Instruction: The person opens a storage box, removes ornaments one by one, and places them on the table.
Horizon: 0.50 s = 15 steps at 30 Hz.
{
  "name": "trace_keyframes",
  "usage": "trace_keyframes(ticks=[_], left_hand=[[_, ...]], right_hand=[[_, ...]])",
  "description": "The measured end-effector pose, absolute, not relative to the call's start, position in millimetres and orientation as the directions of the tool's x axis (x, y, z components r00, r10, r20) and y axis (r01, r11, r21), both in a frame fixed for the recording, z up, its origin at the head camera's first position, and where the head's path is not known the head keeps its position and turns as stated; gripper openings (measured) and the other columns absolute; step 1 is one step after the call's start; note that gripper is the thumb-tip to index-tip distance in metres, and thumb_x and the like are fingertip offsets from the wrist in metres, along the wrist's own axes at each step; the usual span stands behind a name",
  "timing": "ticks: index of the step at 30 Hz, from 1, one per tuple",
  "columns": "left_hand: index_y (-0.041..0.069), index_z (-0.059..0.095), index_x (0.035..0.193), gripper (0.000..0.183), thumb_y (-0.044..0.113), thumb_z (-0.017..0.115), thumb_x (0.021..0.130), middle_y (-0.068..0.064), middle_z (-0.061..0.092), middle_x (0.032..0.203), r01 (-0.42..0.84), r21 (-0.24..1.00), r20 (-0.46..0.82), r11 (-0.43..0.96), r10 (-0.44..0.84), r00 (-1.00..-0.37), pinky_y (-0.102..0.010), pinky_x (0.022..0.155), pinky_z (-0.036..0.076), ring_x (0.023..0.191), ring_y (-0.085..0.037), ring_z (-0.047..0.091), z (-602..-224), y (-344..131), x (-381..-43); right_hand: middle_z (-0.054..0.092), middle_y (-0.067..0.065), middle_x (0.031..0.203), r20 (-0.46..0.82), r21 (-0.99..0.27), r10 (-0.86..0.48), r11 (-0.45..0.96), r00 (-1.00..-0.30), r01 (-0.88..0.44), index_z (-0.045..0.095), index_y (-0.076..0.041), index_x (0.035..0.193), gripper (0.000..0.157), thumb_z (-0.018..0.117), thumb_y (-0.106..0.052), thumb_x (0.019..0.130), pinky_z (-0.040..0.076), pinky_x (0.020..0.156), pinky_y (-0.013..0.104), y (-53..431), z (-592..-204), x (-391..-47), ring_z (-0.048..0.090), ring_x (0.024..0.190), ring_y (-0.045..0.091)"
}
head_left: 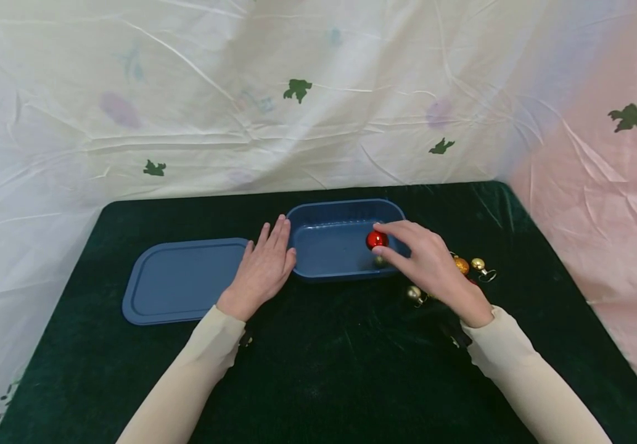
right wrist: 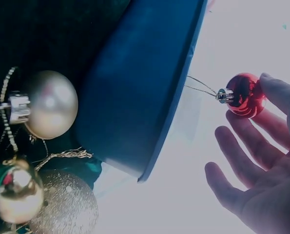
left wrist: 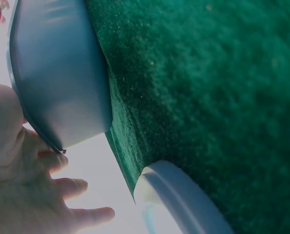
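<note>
Between thumb and fingertips, my right hand (head_left: 426, 262) pinches a shiny red Christmas bauble (head_left: 376, 240) over the right part of a blue rectangular box (head_left: 326, 251). Its silver cap and thin hanging loop show in the right wrist view, the bauble (right wrist: 245, 95) being above the box's rim. Below it, a small gold bauble (head_left: 380, 261) shows inside the box. My left hand (head_left: 263, 268) lies with straight fingers along the box's left edge, thumb at the rim. Under that hand's wrist side is the flat blue lid (head_left: 185, 280), partly covered by it.
Several baubles lie right of the box, partly behind my right hand: an orange-gold one (head_left: 462, 265), a small gold one (head_left: 478, 264) and a silvery one (head_left: 414, 293). A glittery bauble (right wrist: 67, 204) shows from the right wrist. Dark green velvet cloth (head_left: 324, 370) covers the table.
</note>
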<state>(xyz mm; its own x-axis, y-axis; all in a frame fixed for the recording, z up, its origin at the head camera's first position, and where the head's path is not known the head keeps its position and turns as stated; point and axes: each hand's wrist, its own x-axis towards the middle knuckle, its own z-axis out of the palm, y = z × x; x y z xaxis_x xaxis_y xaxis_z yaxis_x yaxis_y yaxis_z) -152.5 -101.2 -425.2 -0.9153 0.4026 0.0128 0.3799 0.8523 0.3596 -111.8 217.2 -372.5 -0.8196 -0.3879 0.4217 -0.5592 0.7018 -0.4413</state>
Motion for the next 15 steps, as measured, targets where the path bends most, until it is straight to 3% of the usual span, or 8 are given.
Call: trace_keyframes(ticks=[15], left_hand=[[0.009, 0.011, 0.167, 0.065, 0.037, 0.033, 0.112, -0.006, 0.004, 0.174, 0.372, 0.360, 0.003, 0.856, 0.398, -0.918, -0.068, 0.119, 0.019, 0.158, -0.038, 0.012, -424, -101, -151]], right_hand=[[0.069, 0.011, 0.128, 0.434, -0.422, -0.411, 0.693, -0.801, -0.584, 0.068, -0.008, 0.133, 0.045, 0.080, -0.018, 0.091, 0.055, 0.090, 0.050, 230, -372, -78, 0.066, 0.113, 0.026]])
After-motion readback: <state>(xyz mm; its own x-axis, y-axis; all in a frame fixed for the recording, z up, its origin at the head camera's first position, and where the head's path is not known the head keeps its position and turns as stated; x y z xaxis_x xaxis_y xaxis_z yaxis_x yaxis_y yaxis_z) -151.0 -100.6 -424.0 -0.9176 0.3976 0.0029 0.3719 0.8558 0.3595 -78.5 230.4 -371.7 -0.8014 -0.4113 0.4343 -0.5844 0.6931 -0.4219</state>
